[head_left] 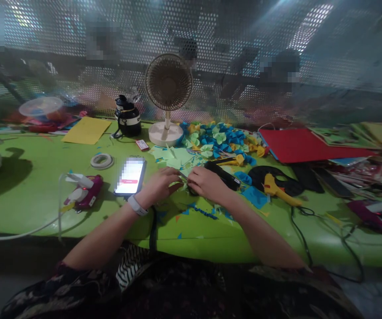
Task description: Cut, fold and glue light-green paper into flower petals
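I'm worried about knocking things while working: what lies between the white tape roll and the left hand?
The phone, screen lit, lies between the white tape roll and the left hand, as the head view shows.

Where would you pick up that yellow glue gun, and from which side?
Probably the yellow glue gun by its slim end, right hand coming from the near side: that end points right and toward the camera, past the black ring-shaped object that the bulkier end lies over.
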`<state>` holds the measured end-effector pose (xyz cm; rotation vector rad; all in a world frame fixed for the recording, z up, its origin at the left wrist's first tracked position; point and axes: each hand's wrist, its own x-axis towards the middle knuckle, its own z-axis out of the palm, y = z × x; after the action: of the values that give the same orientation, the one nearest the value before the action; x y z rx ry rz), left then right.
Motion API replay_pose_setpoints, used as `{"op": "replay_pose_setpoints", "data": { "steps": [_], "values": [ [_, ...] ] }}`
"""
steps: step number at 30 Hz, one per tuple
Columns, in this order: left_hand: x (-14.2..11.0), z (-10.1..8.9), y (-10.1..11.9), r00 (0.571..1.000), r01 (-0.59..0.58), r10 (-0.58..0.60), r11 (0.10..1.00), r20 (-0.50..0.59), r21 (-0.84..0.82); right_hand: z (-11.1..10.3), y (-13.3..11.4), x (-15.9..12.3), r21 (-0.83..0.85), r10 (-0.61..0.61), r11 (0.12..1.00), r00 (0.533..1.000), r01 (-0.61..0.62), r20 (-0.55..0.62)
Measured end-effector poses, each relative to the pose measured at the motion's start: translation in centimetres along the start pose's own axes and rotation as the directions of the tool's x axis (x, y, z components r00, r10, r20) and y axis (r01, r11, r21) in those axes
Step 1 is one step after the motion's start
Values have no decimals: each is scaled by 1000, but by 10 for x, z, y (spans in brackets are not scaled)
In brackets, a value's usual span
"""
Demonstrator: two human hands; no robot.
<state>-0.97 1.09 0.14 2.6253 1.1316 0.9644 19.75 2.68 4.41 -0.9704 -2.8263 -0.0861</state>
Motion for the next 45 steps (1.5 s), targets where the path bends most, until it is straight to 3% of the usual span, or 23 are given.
{"op": "replay_pose_setpoints", "data": {
  "steps": [7,13,16,18,20,22,25,30,33,35,37,45],
  "values": [
    [1,0,2,999,40,-39,999,-34,17,0,-1,-1,11,-27,1000,999,27,-33],
    [3,1,0,972,198,-225,937,-64,-287,-4,3,-1,78,54,996,988,-42,-148],
    [5,-2,0,894,399,-447,742,46,-539,-16,2,-7,166,143,979,977,-116,-158],
    [6,-4,1,797,530,-573,512,191,-676,-24,-1,-14,224,112,968,993,-114,24],
    [7,-5,3,722,569,-635,317,276,-759,-28,-7,-22,227,25,970,962,-89,271],
    [7,-4,3,693,543,-659,208,294,-814,-26,-13,-27,172,-12,983,901,-70,433],
    [7,0,1,687,496,-658,114,309,-861,-18,-19,-29,104,26,991,873,-87,488],
    [6,1,-2,702,455,-633,46,327,-889,-16,-5,-31,258,62,951,924,-169,376],
    [7,-2,2,702,443,-620,-6,351,-897,-18,6,-32,503,185,836,976,-217,115],
    [7,-4,6,702,445,-608,-32,371,-895,-13,8,-31,628,311,751,948,-205,-63],
    [8,-3,11,704,457,-595,-40,389,-889,-5,5,-29,679,378,712,912,-178,-157],
    [6,3,17,745,414,-542,-83,390,-907,25,-6,-20,616,372,771,900,-162,-228]
  ]
}}
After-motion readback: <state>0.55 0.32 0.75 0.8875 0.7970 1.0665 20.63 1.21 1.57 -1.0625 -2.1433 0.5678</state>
